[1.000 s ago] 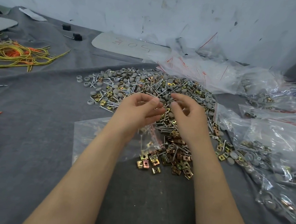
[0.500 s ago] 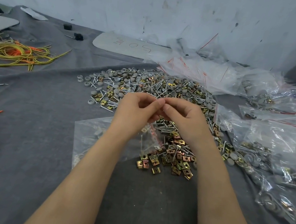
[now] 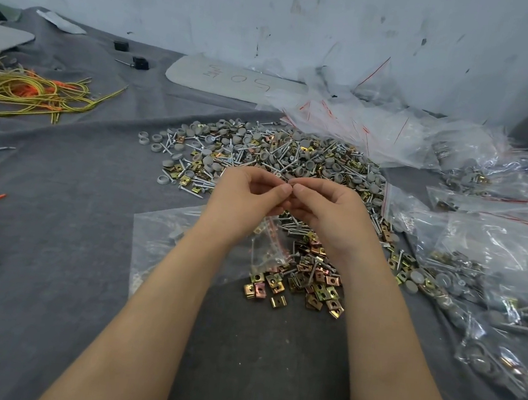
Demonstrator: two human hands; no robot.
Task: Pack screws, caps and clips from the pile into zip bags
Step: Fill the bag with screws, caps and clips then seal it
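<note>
A clear zip bag (image 3: 167, 238) lay flat on the counter (image 3: 59, 211) under the left forearm. Its long axis ran left to right, and its red-striped mouth seemed to point right. The left hand (image 3: 243, 197) and right hand (image 3: 330, 210) met thumb to thumb over the pile (image 3: 293, 157), fingers curled. Whether they pinched a part, I could not tell. This looked like gathering parts; next the bag's mouth would need opening.

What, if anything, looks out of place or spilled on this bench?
Nothing looks damaged. A few grey caps and clips lie loose beside the filled bags at right, off the main pile; some ring caps stray past its far-left edge.
</note>
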